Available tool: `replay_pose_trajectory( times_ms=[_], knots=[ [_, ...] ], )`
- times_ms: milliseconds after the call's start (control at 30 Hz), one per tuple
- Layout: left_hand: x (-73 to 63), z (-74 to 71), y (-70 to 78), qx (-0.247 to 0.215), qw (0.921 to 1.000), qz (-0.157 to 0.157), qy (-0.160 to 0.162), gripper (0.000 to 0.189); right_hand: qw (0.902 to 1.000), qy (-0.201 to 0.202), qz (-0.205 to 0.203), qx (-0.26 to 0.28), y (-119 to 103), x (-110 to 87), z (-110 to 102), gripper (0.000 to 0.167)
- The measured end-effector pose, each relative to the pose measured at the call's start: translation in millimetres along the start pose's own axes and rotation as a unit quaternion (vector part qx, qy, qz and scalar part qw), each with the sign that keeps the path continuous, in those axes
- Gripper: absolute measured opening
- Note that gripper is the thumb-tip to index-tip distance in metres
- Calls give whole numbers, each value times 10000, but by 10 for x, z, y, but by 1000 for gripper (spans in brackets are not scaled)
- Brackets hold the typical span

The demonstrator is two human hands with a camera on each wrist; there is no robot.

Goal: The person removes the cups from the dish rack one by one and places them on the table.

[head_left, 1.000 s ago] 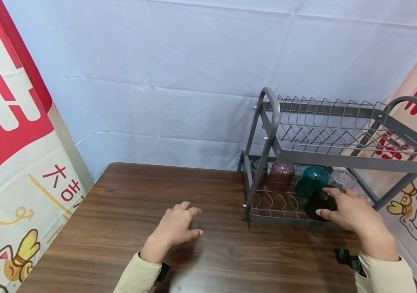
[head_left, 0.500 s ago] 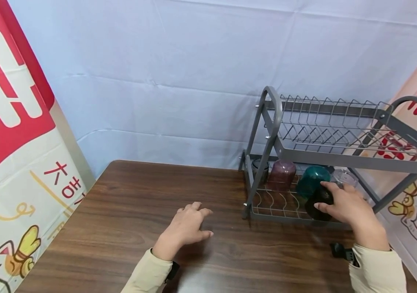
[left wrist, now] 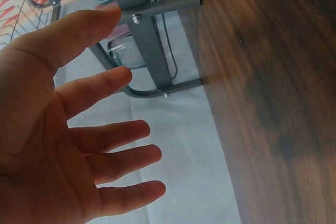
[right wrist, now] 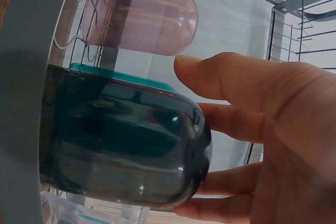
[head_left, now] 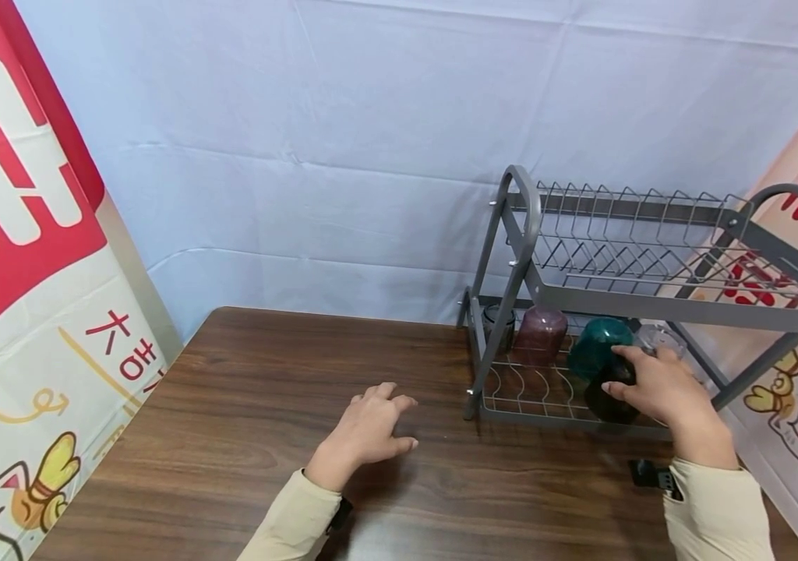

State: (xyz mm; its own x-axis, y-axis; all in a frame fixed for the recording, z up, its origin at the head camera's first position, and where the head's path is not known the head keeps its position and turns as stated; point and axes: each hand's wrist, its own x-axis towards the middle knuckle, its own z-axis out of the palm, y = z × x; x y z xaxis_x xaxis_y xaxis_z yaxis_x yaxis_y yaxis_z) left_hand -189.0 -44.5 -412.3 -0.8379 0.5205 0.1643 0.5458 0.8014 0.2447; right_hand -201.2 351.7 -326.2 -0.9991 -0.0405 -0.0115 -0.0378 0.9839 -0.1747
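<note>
My right hand is at the front of the dish rack's lower shelf, thumb and fingers spread round the base of a dark see-through glass cup. That cup stands upside down, its mouth end behind the rack's front rail. Directly behind it is a teal glass cup, also upturned. A pink cup sits to the left of these. My left hand hovers over the wooden table, fingers apart and lightly bent, with nothing in it; its palm and fingers show in the left wrist view.
The two-tier grey dish rack stands on the right of the table. A clear grey cup is at its lower left back, and a clear cup at the right behind my hand. A pale cloth hangs behind.
The head view has shifted slightly. My left hand has drifted right over the table. My right hand stays at the dark cup, its wrist moving a little left.
</note>
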Motion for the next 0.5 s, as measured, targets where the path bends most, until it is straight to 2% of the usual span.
replay_pose_trajectory(
  times_ms=[200, 500],
  knots=[
    [46, 75, 15, -65, 10000, 14, -49, 51, 9999, 123, -91, -63, 31, 32, 56, 73],
    [90, 144, 55, -87, 9999, -54, -127, 51, 9992, 406, 4, -5, 9, 37, 129, 70]
  ],
)
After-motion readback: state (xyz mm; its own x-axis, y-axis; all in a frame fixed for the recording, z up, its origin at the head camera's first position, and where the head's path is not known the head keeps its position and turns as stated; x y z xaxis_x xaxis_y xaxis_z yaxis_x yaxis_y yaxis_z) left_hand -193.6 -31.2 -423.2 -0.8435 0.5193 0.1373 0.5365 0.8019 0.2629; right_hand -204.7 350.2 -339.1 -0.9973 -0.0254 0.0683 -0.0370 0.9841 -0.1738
